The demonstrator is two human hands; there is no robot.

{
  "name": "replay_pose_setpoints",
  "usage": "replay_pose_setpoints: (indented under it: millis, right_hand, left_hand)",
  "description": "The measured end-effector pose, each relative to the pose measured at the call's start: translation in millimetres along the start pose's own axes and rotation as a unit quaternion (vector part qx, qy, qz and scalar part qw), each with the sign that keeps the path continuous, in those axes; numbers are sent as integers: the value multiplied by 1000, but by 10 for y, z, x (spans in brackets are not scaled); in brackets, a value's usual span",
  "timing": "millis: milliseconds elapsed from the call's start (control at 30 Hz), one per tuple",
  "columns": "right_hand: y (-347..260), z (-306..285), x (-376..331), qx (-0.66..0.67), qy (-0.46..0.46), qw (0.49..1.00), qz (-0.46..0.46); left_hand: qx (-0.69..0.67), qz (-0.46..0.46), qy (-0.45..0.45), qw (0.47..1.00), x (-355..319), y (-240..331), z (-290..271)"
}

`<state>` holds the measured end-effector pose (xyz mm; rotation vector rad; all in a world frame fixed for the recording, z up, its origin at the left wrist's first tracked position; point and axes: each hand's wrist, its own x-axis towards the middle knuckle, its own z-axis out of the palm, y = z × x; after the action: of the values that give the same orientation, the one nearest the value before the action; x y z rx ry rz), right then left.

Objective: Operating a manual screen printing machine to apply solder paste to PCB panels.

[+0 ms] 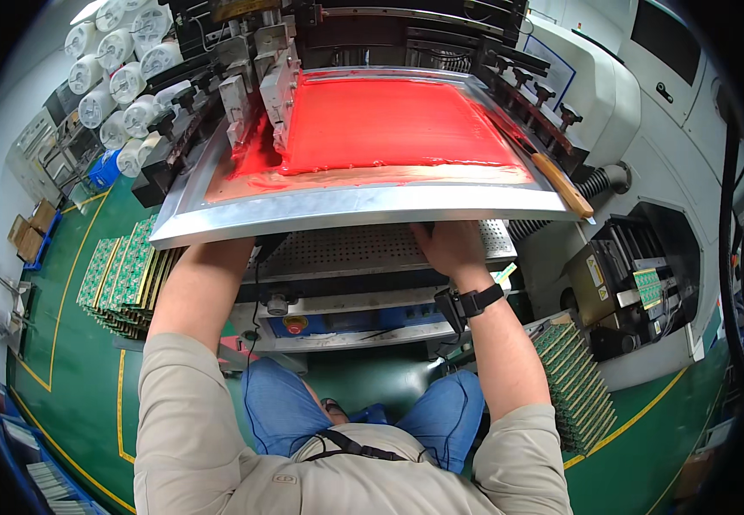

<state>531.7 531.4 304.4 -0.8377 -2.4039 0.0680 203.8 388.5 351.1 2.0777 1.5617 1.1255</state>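
- A metal frame [363,212] lies across the machine in front of the person, its near edge above both wrists.
- Red paste [389,124] covers most of the sheet inside the frame; a brownish strip [406,177] shows along the near side.
- The right hand [453,247] reaches under the near edge, back upward, over the right part of a perforated table [350,251]. Its fingertips are hidden, so whether it grips anything cannot be told.
- The left forearm [199,292] goes under the frame's left part; the left hand is hidden there, and its hold cannot be told.
- The two arms are well apart.
- A black wristband [473,302] circles the right wrist.
- A spatula with a wooden handle [561,183] rests on the frame's right side.
- Metal blocks [278,99] stand at the left of the paste.
- A red button [295,324] sits on the front panel below the table.
- Green boards are stacked to the left [123,273] and to the right [573,378].
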Motion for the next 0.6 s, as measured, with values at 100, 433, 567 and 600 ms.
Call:
replay_pose_setpoints:
  millis: [100,433,567,600]
  right_hand:
    - [-4,6,1,0,19,1000,-6]
    - [14,31,12,1,15,1000,-16]
    - [19,32,18,-4,21,1000,-22]
    - [24,39,14,-7,26,999,-25]
  left_hand:
    - [-17,-3,2,1000,134,10,-5]
    - [-91,7,-4,996,56,14,-17]
    - [-121,8,-6,993,196,-12,-53]
    - [-128,7,-6,992,170,1,-26]
